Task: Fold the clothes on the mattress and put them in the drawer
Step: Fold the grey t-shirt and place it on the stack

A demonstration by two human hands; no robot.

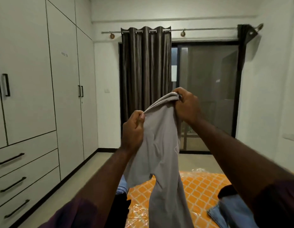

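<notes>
A grey garment [161, 148] hangs in the air in front of me, its lower end trailing down over the orange patterned mattress [202, 186]. My left hand [133, 129] pinches its upper edge on the left. My right hand [186, 106] grips the bunched top of the cloth, a little higher and further right. Blue denim clothes [230, 213] and a black piece [227, 191] lie on the mattress at the right, partly behind my right arm. Three closed drawers [19, 175] with black handles sit low in the wardrobe at the left.
A tall white wardrobe [44, 71] lines the left wall. Grey floor runs between it and the mattress. Ahead are a dark curtain [145, 71] and a sliding glass door [207, 96]. More blue and dark cloth [122, 188] lies at the mattress's left edge.
</notes>
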